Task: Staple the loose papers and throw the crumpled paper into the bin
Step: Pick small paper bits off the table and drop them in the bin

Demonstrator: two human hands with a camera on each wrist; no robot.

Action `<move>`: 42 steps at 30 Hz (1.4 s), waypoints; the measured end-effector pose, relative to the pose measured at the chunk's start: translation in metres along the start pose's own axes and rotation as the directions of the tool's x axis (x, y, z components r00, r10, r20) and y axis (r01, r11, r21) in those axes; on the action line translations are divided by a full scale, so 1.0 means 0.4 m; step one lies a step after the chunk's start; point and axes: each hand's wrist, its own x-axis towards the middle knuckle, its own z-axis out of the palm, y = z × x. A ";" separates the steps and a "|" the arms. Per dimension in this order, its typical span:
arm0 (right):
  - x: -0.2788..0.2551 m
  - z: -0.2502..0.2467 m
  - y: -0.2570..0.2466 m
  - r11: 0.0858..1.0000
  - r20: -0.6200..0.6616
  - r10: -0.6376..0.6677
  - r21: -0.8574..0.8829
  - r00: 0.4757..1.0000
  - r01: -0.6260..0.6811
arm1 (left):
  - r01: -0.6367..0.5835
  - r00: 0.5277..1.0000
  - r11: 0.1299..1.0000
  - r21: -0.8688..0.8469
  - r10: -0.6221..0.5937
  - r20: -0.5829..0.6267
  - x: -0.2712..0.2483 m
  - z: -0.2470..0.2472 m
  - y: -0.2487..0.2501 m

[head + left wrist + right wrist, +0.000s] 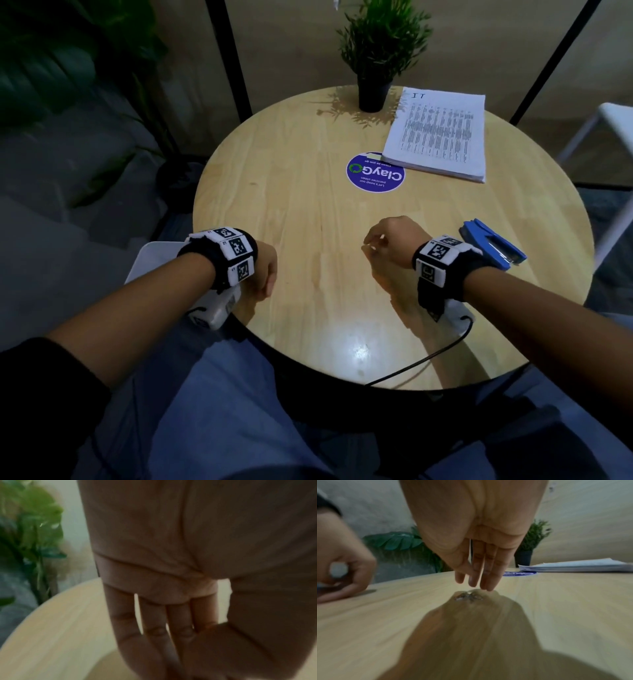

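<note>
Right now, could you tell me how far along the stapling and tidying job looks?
Possibly finished: the papers lie squared in one stack at the table's far right, though no staple is visible. The blue stapler lies beside the right hand. No crumpled paper or bin is in view. Nothing is in hand; the left hand also holds nothing.

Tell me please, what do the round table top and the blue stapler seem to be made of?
The round table top looks like light wood with a glossy finish: grain lines run along it and a lamp glare reflects near the front. The blue stapler seems plastic-shelled, smooth and evenly coloured, with a grey, probably metal, channel inside.
</note>
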 end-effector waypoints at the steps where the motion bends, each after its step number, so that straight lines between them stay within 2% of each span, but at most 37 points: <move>1: 0.001 0.001 0.008 0.998 -0.027 0.032 0.048 0.999 -0.031 | -0.008 1.000 0.998 -0.064 0.009 0.015 0.008 0.005 -0.005; 5: -0.004 0.010 0.045 0.964 -0.031 0.194 0.194 0.981 -0.184 | -0.045 0.999 0.948 -0.316 0.038 -0.030 0.031 0.013 0.025; 8: -0.001 0.016 0.057 0.936 0.010 0.273 0.226 0.962 -0.268 | -0.068 0.997 0.924 -0.376 0.051 -0.055 0.040 0.003 0.096; 11: 0.010 0.018 0.058 0.932 0.029 0.275 0.236 0.961 -0.274 | -0.080 0.995 0.897 -0.435 0.043 -0.094 0.060 -0.004 0.183; 14: 0.016 0.018 0.047 0.960 0.029 0.189 0.207 0.982 -0.190 | -0.202 0.961 0.818 -0.538 0.060 -0.270 0.084 -0.018 0.258; 16: 0.013 0.026 0.030 0.990 0.012 0.095 0.108 0.995 -0.096 | -0.276 0.909 0.822 -0.498 0.054 -0.414 0.100 -0.030 0.294; 18: 0.010 0.042 0.018 1.000 -0.011 -0.003 -0.012 1.000 0.002 | -0.298 0.867 0.848 -0.439 0.048 -0.496 0.116 -0.039 0.306; 21: -0.001 0.052 0.016 0.983 0.074 -0.079 -0.161 0.994 0.090 | -0.315 0.867 0.861 -0.400 0.090 -0.489 0.130 -0.045 0.277; 25: -0.015 0.022 0.005 0.971 0.186 -0.106 -0.191 0.977 0.142 | -0.276 0.867 0.878 -0.392 0.050 -0.497 0.108 -0.052 0.220; 30: -0.039 0.018 -0.025 0.964 0.207 -0.089 -0.228 0.974 0.137 | -0.232 0.870 0.901 -0.366 0.025 -0.492 0.076 -0.040 0.188; 34: -0.038 0.027 -0.047 0.967 0.212 -0.019 -0.244 0.977 0.072 | -0.236 0.867 0.910 -0.340 0.040 -0.496 0.072 -0.022 0.201; 39: -0.035 0.038 -0.051 0.980 0.111 0.023 -0.200 0.994 0.000 | -0.255 0.844 0.936 -0.241 0.093 -0.529 0.075 0.000 0.234; 42: -0.020 0.034 -0.037 0.992 0.050 0.092 -0.095 0.994 -0.087 | -0.262 0.817 0.952 -0.158 0.132 -0.562 0.074 0.006 0.244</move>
